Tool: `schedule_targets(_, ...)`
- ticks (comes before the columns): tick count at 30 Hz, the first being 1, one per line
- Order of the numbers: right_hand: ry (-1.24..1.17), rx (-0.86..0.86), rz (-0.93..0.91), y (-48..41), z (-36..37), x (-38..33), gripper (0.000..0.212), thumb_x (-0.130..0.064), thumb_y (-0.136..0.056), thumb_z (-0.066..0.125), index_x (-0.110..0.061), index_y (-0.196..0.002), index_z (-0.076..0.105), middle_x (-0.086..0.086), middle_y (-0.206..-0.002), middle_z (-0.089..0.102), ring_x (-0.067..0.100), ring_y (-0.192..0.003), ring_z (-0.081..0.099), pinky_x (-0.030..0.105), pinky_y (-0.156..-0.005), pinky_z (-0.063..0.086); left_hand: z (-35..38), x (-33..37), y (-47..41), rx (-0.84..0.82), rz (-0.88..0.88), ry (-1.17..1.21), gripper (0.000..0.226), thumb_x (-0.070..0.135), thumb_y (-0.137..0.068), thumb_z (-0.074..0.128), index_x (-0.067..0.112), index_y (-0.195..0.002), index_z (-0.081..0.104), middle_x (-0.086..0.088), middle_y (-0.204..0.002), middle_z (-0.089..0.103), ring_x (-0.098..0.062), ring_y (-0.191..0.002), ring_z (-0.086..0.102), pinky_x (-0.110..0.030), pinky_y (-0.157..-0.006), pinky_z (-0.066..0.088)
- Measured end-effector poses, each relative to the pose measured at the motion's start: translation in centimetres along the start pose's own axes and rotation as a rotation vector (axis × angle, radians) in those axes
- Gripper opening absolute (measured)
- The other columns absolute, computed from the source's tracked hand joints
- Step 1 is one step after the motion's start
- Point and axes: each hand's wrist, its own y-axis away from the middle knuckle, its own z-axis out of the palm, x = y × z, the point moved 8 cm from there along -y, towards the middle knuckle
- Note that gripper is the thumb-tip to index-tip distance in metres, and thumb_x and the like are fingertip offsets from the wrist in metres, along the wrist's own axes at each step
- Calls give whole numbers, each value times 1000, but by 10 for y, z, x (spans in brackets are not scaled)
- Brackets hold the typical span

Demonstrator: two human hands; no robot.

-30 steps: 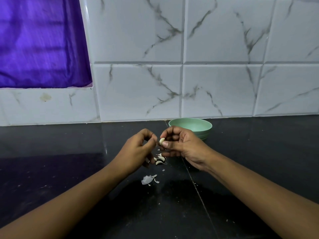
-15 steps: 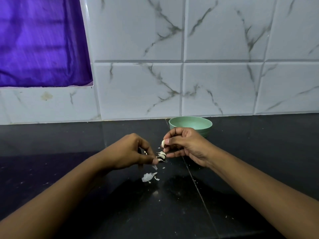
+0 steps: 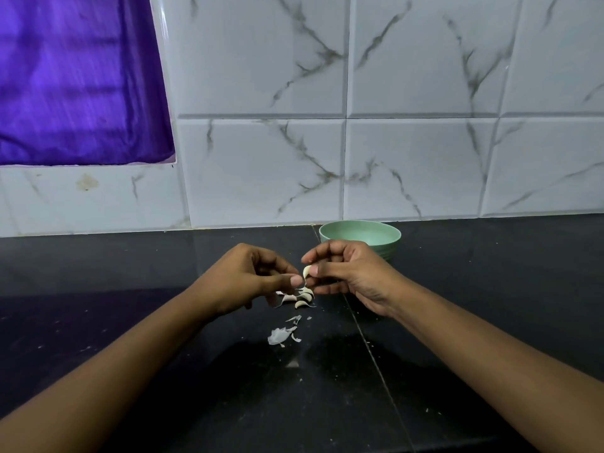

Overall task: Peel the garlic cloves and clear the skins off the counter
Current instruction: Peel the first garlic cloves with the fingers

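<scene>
Over a black counter point(image 3: 457, 322), a person's right hand point(image 3: 353, 276) pinches a garlic clove point(image 3: 306, 271) between thumb and fingers. The left hand point(image 3: 248, 279) nips the strip of skin point(image 3: 304, 283) trailing from it. More cloves point(image 3: 304, 300) lie just below, loose skins point(image 3: 279, 335) nearer the camera. A green bowl point(image 3: 359, 235) (contents hidden) sits behind.

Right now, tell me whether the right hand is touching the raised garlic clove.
Touching. The head view shows the right hand pinching the garlic clove between its thumb and fingers, with no gap visible.
</scene>
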Motion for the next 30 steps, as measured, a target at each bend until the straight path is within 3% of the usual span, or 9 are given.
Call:
schedule_targets(4,-22,13,-36,0,2,-2,12,7,-79,66,-5,-83,65,4,-67,69,12,-62,68,20,-57,56,13,2,0,46,23,-8,13,29,-81,72,16,-79,73,2,-68,73,-7,-61,67,-20,-46,44)
schedule_targets(11,55,46,-111,0,-1,-8,16,5,-77,70,-10,-80,65,5,-76,71,12,-74,69,23,-58,57,4,5,0,170,58,80,10,21,-86,68,12,-82,71,-1,-74,74,-13,-64,71,-20,-48,48)
schedule_targets(16,92,48,-125,-2,-4,-8,17,8,-76,69,-7,-82,66,-1,-69,67,6,-65,64,20,-60,56,7,5,0,159,55,113,13,20,-91,60,15,-81,66,-2,-78,73,-19,-64,71,-21,-46,47)
schedule_targets(25,145,106,-149,-1,-4,-8,13,2,-73,76,-6,-76,67,11,-83,71,16,-77,66,22,-62,56,3,10,1,253,126,5,8,17,-89,64,15,-81,64,2,-74,69,-17,-57,70,-22,-47,49)
schedule_targets(30,196,109,-221,-1,-1,-12,17,5,-75,73,-10,-74,66,20,-87,69,23,-83,64,36,-78,56,10,0,-2,162,-10,281,13,9,-92,58,9,-79,61,-1,-65,67,-17,-58,69,-26,-50,51)
